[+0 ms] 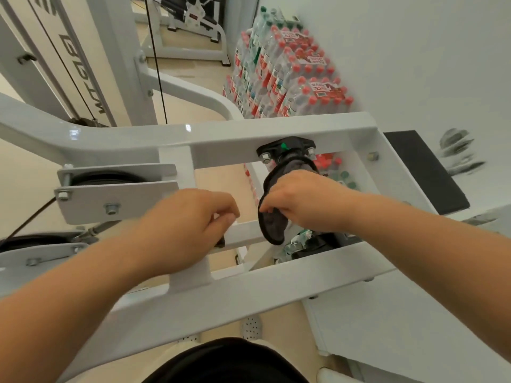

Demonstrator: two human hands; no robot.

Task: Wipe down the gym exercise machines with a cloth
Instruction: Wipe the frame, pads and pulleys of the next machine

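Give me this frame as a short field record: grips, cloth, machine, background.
left grip: fingers curled on the white crossbar, slightly blurred
right grip: pinching the dark cloth
cloth position: looped up to just below the black bearing mount, lower end hanging free
machine frame: white painted beams, bolted joints
background: water bottle packs stacked against the wall

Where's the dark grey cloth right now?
Head view, right of centre: the dark grey cloth hangs from the right hand, just below the black bracket bolted to the white machine frame.
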